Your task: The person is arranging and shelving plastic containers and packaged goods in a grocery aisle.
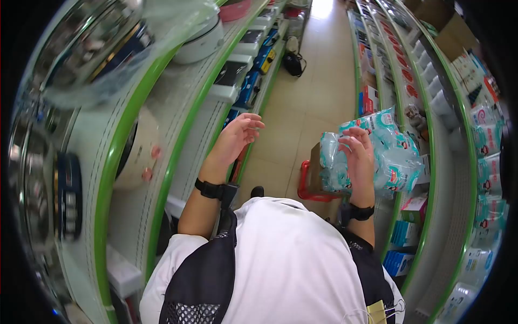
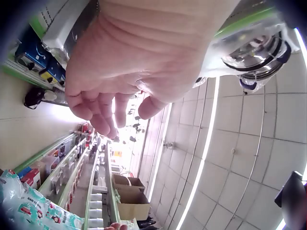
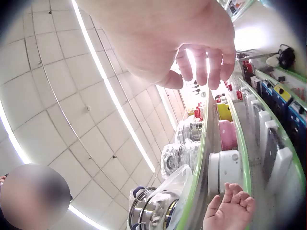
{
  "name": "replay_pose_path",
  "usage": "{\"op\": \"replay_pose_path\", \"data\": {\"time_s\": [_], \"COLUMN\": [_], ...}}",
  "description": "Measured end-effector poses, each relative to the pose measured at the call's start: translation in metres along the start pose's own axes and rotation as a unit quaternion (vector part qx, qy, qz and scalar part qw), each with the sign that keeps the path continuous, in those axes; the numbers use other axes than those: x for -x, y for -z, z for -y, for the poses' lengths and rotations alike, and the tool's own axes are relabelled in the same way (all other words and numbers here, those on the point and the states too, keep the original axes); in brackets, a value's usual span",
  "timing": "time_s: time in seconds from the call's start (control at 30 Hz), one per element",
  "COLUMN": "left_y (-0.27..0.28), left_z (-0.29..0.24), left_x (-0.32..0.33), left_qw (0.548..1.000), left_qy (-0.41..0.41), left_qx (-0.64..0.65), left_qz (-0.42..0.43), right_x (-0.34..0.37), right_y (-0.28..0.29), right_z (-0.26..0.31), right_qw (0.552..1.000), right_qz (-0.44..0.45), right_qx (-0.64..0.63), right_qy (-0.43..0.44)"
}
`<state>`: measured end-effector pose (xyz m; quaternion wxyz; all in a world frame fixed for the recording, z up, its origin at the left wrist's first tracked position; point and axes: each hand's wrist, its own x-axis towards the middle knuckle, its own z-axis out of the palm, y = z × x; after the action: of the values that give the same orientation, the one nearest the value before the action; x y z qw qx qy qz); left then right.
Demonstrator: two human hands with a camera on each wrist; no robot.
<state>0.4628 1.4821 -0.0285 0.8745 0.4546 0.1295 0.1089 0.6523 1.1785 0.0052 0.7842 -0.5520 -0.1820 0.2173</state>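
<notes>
Both hands are raised in front of the body and hold nothing. The left hand (image 1: 237, 139) is near the left shelves, its fingers loosely bent and pointing inward. In the left wrist view the same hand (image 2: 139, 62) hangs with relaxed fingers. My right hand (image 1: 358, 151) is up on the other side, overlapping a pile of teal-and-clear plastic packs (image 1: 396, 156) in the head view. Relaxed fingers of the right hand (image 3: 177, 43) show against the shelves in the right wrist view. Below the packs are a cardboard box (image 1: 317, 167) and a red stool-like base (image 1: 305, 186).
Green-edged shelves (image 1: 116, 162) with pots (image 1: 197, 40) and boxed goods line the left side. More shelves (image 1: 431, 178) on the right carry teal packs (image 1: 488, 173) and small boxes (image 1: 404, 233). A tiled aisle floor (image 1: 318, 75) runs between, with a black bag (image 1: 293, 63) further along.
</notes>
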Motion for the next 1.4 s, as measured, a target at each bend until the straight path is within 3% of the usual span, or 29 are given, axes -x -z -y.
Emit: {"op": "replay_pose_path", "data": {"time_s": [0.17, 0.3, 0.37, 0.47, 0.5, 0.63, 0.83, 0.9, 0.97, 1.03, 1.1, 1.23, 1.3, 1.33, 1.37, 1.4], "left_y": [0.018, 0.020, 0.017, 0.012, 0.007, -0.009, -0.051, -0.069, -0.097, -0.121, -0.142, -0.159, -0.167, -0.174, -0.172, -0.165], "left_z": [-0.032, -0.050, -0.052, -0.057, -0.058, -0.067, -0.088, -0.086, -0.085, -0.079, -0.071, -0.057, -0.048, -0.048, -0.046, -0.042], "left_x": [-0.108, -0.183, -0.219, -0.279, -0.298, -0.383, -0.514, -0.558, -0.596, -0.633, -0.676, -0.773, -0.814, -0.831, -0.855, -0.883], "left_qw": [0.997, 0.997, 0.996, 0.979, 0.963, 0.937, 0.918, 0.951, 0.949, 0.965, 0.961, 0.910, 0.915, 0.932, 0.927, 0.929], "left_qy": [0.030, 0.027, -0.062, -0.127, -0.165, -0.225, -0.248, -0.201, -0.173, -0.105, -0.080, 0.011, 0.091, 0.109, 0.112, 0.072], "left_qx": [-0.011, -0.014, -0.065, -0.158, -0.209, -0.268, -0.293, -0.199, -0.199, -0.115, -0.114, -0.127, -0.023, -0.013, -0.015, -0.097], "left_qz": [0.068, 0.066, 0.028, -0.026, -0.043, 0.017, 0.099, 0.128, 0.175, 0.213, 0.240, 0.395, 0.391, 0.345, 0.358, 0.350], "right_x": [-0.086, -0.145, -0.177, -0.232, -0.249, -0.325, -0.427, -0.454, -0.476, -0.495, -0.520, -0.556, -0.574, -0.585, -0.597, -0.611], "right_y": [-0.024, -0.033, -0.034, -0.033, -0.031, -0.020, -0.009, 0.002, 0.011, 0.035, 0.063, 0.112, 0.128, 0.138, 0.146, 0.155], "right_z": [-0.009, -0.013, -0.015, -0.027, -0.029, -0.042, -0.009, 0.004, 0.019, 0.020, 0.015, 0.018, 0.021, 0.019, 0.017, 0.014], "right_qw": [0.998, 0.997, 0.995, 0.993, 0.992, 0.972, 0.969, 0.962, 0.966, 0.958, 0.949, 0.965, 0.961, 0.946, 0.928, 0.908], "right_qz": [-0.052, -0.072, -0.088, -0.098, -0.113, -0.111, -0.097, -0.106, -0.134, -0.167, -0.197, -0.227, -0.263, -0.302, -0.341, -0.374], "right_qx": [-0.003, -0.010, -0.012, -0.058, 0.011, 0.160, 0.175, 0.198, 0.177, 0.192, 0.205, 0.092, 0.047, 0.070, 0.093, 0.102], "right_qy": [0.026, 0.032, 0.035, 0.030, 0.051, 0.132, 0.145, 0.157, 0.136, 0.134, 0.132, 0.089, 0.071, 0.096, 0.120, 0.158]}}
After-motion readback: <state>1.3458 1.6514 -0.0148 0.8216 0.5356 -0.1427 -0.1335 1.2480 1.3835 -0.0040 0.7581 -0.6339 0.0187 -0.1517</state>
